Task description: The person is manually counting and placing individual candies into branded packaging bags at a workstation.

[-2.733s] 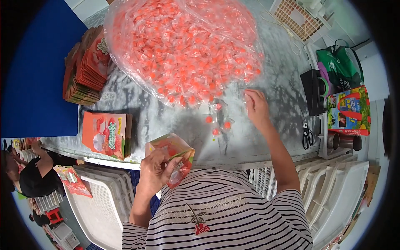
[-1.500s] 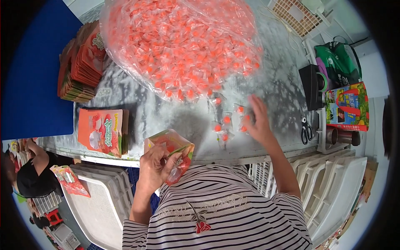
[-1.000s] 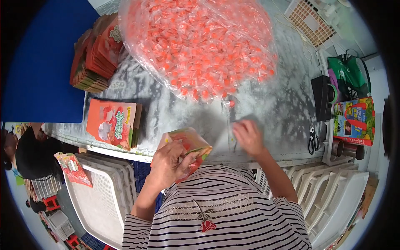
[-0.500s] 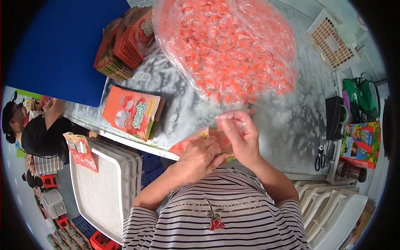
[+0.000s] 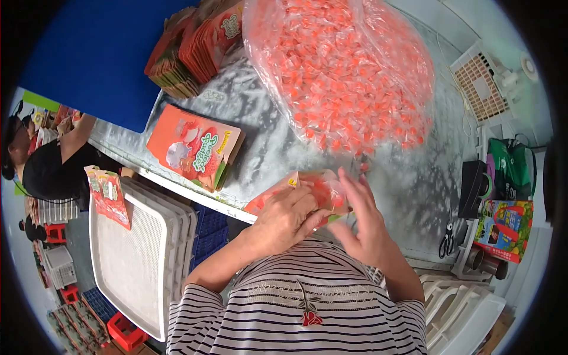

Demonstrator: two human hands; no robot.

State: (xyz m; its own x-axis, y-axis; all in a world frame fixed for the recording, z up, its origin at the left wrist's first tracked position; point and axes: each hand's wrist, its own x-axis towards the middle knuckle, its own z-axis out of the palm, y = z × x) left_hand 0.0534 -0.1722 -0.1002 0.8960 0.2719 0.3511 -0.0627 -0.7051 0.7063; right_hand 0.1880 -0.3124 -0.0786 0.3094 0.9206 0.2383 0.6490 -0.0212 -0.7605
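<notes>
My left hand [image 5: 285, 218] is closed on a red printed pouch [image 5: 269, 192] held at the table's front edge. The pouch's mouth faces right, and orange-red wrapped candies [image 5: 336, 200] show there. Beside that mouth is my right hand [image 5: 364, 223], its thumb and fingers spread apart with nothing seen between them. Beyond my hands lies a large clear plastic bag [image 5: 355, 77] full of small orange-red candies in clear wrappers. A loose candy [image 5: 364, 167] rests on the table between the bag and my right hand. A flat stack of pouches [image 5: 192, 148] lies to the left.
More pouches [image 5: 204, 50] stand bundled at the far left beside a blue board [image 5: 89, 65]. A filled pouch [image 5: 108, 198] lies on stacked white trays [image 5: 127, 254] at the left. Scissors [image 5: 447, 241] and a black box [image 5: 472, 189] are at the right. Another person [image 5: 56, 165] sits at far left.
My right hand has opened from a pinch above the pouch and come down beside its mouth. Candies now show in the mouth. My left hand keeps its hold; the whole view has shifted slightly.
</notes>
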